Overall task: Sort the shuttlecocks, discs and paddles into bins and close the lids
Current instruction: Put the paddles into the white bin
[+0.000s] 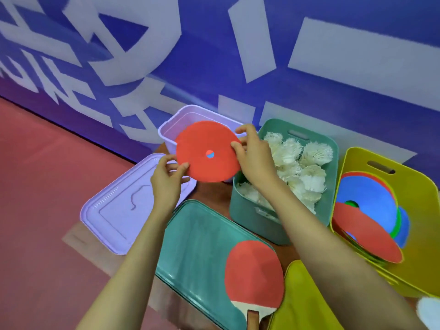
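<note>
**Status: sorting part done, lids off**

My left hand (166, 177) and right hand (254, 153) pinch opposite edges of a red disc (207, 151), held over the purple bin (171, 125). Shuttlecocks (297, 167) fill the green bin (252, 217). Other discs (366, 206) lie in the yellow bin (416, 186). A paddle (254, 270) lies on the green lid (197, 246). Remaining, in my judgement: bin this disc and the paddle, then fit the lids.

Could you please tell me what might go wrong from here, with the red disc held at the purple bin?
The left hand and right hand pinch the red disc at the purple bin, but other discs lie in the yellow bin: it may be missorted.
The paddle rests on the green lid; lifting that lid could tip it off.
The shuttlecocks pile up to the green bin's rim; a lid may crush them.
</note>
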Demonstrator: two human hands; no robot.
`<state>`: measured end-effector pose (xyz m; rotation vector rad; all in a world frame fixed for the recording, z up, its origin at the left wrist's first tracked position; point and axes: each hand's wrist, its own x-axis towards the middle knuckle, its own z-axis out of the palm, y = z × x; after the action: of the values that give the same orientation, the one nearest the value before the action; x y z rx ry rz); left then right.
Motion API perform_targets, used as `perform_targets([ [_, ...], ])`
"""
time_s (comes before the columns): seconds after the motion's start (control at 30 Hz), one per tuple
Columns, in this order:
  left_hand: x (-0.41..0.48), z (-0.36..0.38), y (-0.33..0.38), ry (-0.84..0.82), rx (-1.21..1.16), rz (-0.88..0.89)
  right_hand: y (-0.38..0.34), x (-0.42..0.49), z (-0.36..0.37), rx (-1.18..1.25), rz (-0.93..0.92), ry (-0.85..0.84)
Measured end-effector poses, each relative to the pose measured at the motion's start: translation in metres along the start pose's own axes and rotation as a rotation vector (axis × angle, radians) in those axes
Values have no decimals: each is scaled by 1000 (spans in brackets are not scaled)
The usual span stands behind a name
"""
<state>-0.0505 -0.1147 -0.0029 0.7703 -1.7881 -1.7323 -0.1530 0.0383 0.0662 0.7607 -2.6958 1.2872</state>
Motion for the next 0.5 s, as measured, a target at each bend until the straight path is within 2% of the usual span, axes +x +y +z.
perform_targets([
  [0.13,80,14,6,21,48,25,6,81,33,-285,49,37],
  [0.3,175,41,-4,-77,248,49,34,167,78,-428,224,-24],
  [0.37,204,51,-19,-170,430,27,50,181,94,-496,300,-153],
  [0.43,220,58,-36,-352,710,-3,64,183,105,-542,374,-275],
  [0.5,226,60,-47,-473,845,-9,76,177,110,-563,430,-354],
])
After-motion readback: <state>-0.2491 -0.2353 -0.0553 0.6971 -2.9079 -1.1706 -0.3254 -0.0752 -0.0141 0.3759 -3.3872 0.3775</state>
